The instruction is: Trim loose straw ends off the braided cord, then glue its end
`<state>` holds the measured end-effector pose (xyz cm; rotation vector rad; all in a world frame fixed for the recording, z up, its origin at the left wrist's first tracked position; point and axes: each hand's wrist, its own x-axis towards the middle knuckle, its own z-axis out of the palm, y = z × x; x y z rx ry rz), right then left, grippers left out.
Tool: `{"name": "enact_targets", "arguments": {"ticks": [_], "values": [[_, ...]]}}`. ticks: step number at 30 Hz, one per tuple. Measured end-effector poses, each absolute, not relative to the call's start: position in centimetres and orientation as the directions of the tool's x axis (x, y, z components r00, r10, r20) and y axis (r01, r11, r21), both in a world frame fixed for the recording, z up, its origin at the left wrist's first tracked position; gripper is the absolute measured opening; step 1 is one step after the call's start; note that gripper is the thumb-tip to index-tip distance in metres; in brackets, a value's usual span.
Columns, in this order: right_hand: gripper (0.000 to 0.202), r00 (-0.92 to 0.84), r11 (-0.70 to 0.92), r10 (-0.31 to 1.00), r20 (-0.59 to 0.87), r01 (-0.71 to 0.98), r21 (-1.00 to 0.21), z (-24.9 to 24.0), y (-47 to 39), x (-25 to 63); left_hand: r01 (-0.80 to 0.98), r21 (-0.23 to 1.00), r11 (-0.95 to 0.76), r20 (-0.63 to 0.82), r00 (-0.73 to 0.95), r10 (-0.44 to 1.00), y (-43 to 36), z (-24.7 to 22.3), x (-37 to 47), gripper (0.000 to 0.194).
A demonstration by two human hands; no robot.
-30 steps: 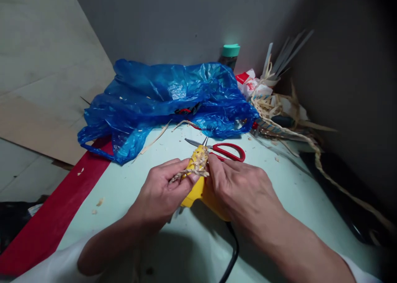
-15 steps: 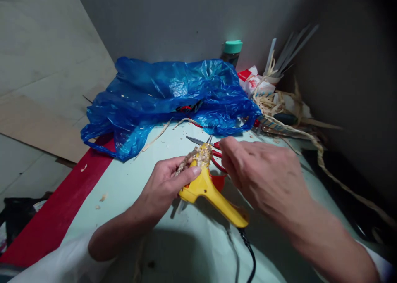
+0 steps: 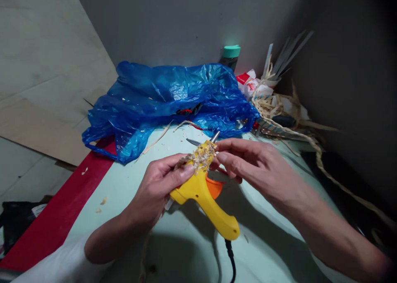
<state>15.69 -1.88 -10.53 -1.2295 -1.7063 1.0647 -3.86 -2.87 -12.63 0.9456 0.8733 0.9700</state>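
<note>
A yellow hot glue gun (image 3: 200,192) with an orange trigger (image 3: 214,186) is tilted up over the table, its metal nozzle (image 3: 215,137) pointing away from me. Pale flaky bits (image 3: 203,155) crust its front. My left hand (image 3: 161,184) is closed round the gun's body, thumb on the near side. A braided straw piece seems to lie under that hand, mostly hidden. My right hand (image 3: 251,161) is at the gun's front, thumb and fingertips curled against the crusted part below the nozzle. Behind the gun lie scissors (image 3: 193,142), largely hidden.
A crumpled blue plastic bag (image 3: 167,84) spreads across the back of the table. At the right are a straw braid (image 3: 319,151), a basket of straw strips (image 3: 269,109) and a flat black object (image 3: 328,184). The gun's black cord (image 3: 230,256) runs toward me.
My right hand has come from a closed shape right of the gun to its front, with fingers now more extended. The gun has turned slightly and its nozzle shows more.
</note>
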Motion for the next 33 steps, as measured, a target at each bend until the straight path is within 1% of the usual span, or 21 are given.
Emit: {"name": "enact_targets", "arguments": {"ticks": [3, 6, 7, 9, 11, 13, 15, 18, 19, 21, 23, 25, 27, 30, 33], "values": [[0.026, -0.288, 0.125, 0.956, 0.053, 0.238, -0.963, -10.6, -2.2, 15.1, -0.097, 0.988, 0.119, -0.095, 0.219, 0.971, -3.0, -12.6, -3.8, 0.019], [0.030, -0.306, 0.086, 0.952, 0.021, 0.199, -0.976, -10.7, -2.6, 14.7, 0.124, 0.991, -0.048, 0.032, 0.133, 0.991, -3.4, -12.7, -3.7, 0.017], [0.029, -0.302, 0.070, 0.953, 0.008, 0.195, -0.978, -10.7, -2.8, 14.5, 0.203, 0.972, -0.116, 0.094, 0.113, 0.989, -3.5, -12.8, -3.7, 0.016], [0.028, -0.286, 0.048, 0.958, -0.010, 0.195, -0.980, -10.9, -3.0, 14.3, 0.349, 0.897, -0.272, 0.248, 0.112, 0.962, -3.9, -13.0, -3.6, 0.018], [0.028, -0.267, 0.053, 0.964, -0.008, 0.219, -0.974, -11.3, -3.3, 14.2, 0.454, 0.790, -0.411, 0.373, 0.177, 0.911, -4.2, -13.3, -3.6, 0.025], [0.028, -0.277, 0.097, 0.961, 0.021, 0.263, -0.960, -11.7, -3.5, 14.2, 0.515, 0.699, -0.496, 0.437, 0.241, 0.867, -4.3, -13.5, -3.7, 0.030], [0.027, -0.307, 0.157, 0.950, 0.062, 0.294, -0.943, -12.0, -3.6, 14.3, 0.547, 0.645, -0.534, 0.456, 0.285, 0.843, -4.4, -13.5, -3.8, 0.030], [0.027, -0.326, 0.226, 0.937, 0.127, 0.288, -0.930, -11.9, -3.6, 14.5, 0.565, 0.601, -0.566, 0.480, 0.311, 0.820, -4.5, -13.3, -3.7, 0.022], [0.028, -0.317, 0.221, 0.940, 0.127, 0.283, -0.933, -11.8, -3.7, 14.5, 0.566, 0.591, -0.575, 0.486, 0.320, 0.814, -4.5, -13.2, -3.6, 0.020], [0.029, -0.266, 0.163, 0.960, 0.086, 0.280, -0.946, -11.3, -3.7, 14.3, 0.563, 0.577, -0.591, 0.509, 0.318, 0.800, -4.7, -13.2, -3.4, 0.017], [0.028, -0.199, 0.082, 0.980, 0.023, 0.294, -0.952, -11.0, -3.7, 14.0, 0.563, 0.577, -0.592, 0.533, 0.290, 0.795, -4.9, -13.3, -3.1, 0.016], [0.027, -0.164, 0.059, 0.986, 0.006, 0.320, -0.946, -10.8, -3.6, 13.8, 0.570, 0.578, -0.585, 0.545, 0.264, 0.796, -5.1, -13.4, -2.9, 0.014], [0.026, -0.173, 0.102, 0.984, 0.041, 0.360, -0.927, -10.9, -3.5, 13.6, 0.580, 0.562, -0.589, 0.550, 0.270, 0.790, -5.2, -13.4, -2.9, 0.012], [0.025, -0.239, 0.204, 0.965, 0.106, 0.432, -0.879, -11.1, -3.3, 13.5, 0.605, 0.542, -0.582, 0.542, 0.278, 0.793, -5.3, -13.2, -2.9, 0.008], [0.027, -0.296, 0.286, 0.944, 0.149, 0.501, -0.817, -11.1, -3.0, 13.5, 0.615, 0.568, -0.546, 0.489, 0.281, 0.826, -5.3, -12.9, -2.9, 0.009]]}}
